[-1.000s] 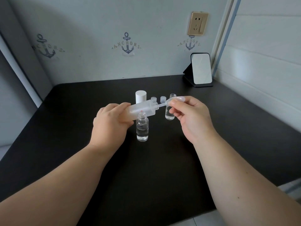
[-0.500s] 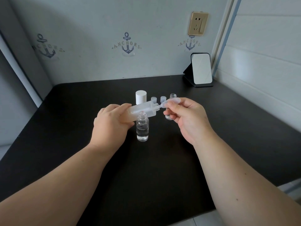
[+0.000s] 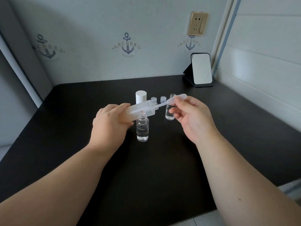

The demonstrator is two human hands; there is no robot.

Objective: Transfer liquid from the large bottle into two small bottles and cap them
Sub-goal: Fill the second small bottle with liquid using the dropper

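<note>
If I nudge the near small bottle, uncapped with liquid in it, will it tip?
Probably tippy: the near small bottle is tall on a narrow base. Its liquid sits low, which may steady it. With the neck open, a tip would likely spill.

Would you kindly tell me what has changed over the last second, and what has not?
The right hand drew back to the right, baring more of the pipette, its tip still in the large bottle. The left hand still grips that bottle tilted; both small bottles stayed put.
</note>
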